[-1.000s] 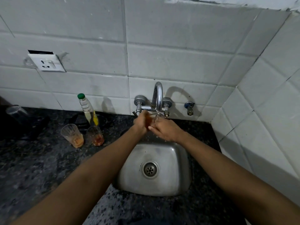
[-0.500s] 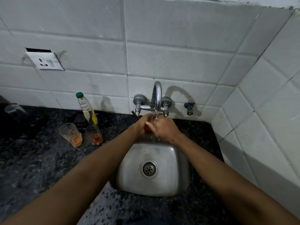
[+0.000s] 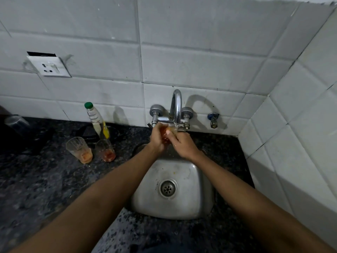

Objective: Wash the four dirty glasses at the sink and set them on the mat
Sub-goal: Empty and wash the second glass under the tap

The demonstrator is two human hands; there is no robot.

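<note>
Far left: upturned clear glass [image 3: 15, 123] on the dark mat [image 3: 36, 137].
Surface [image 3: 45, 179]: two dirty glasses [image 3: 79, 149], unchanged over the last second.
Left hand [image 3: 156, 138]: fingers still wrapped round the held glass [image 3: 168, 133].
Right hand [image 3: 184, 145]: fingers rubbing it, now shifted lower on it.
Tap [image 3: 176, 106]: running.
Status: likely the second glass mid-wash; the fourth isn't visible.

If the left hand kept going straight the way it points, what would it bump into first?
Beyond the glass it grips, the left hand would probably meet the tap, then the wall; depth is unclear.
</note>
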